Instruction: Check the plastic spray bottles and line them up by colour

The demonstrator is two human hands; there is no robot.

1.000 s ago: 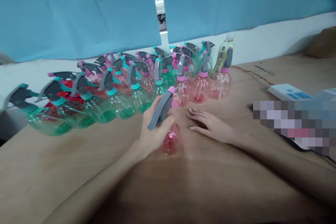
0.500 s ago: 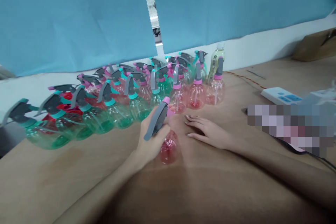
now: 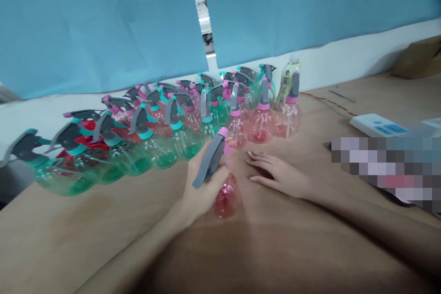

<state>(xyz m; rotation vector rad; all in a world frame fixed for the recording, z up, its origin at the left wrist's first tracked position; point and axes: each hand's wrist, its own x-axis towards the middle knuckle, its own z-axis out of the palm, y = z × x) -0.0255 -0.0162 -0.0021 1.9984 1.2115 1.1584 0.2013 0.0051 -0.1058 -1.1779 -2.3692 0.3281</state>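
Nearest, the left hand [image 3: 203, 188] was wrapped around the upper part of a pink spray bottle [image 3: 226, 202] on the surface [image 3: 69, 225]; the bottle looked light, slick and thin-walled, best gripped just under its grey spray head [image 3: 211, 157]; beside it the right hand [image 3: 280, 175] lay palm down, fingers loosely spread; beyond stood green and pink bottles [image 3: 188, 144]; farthest hung a blue sheet [image 3: 103, 23].

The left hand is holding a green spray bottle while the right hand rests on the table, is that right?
Not quite. The head view shows that the spray bottle held by the left hand is pink, not green; the right hand does rest on the table.
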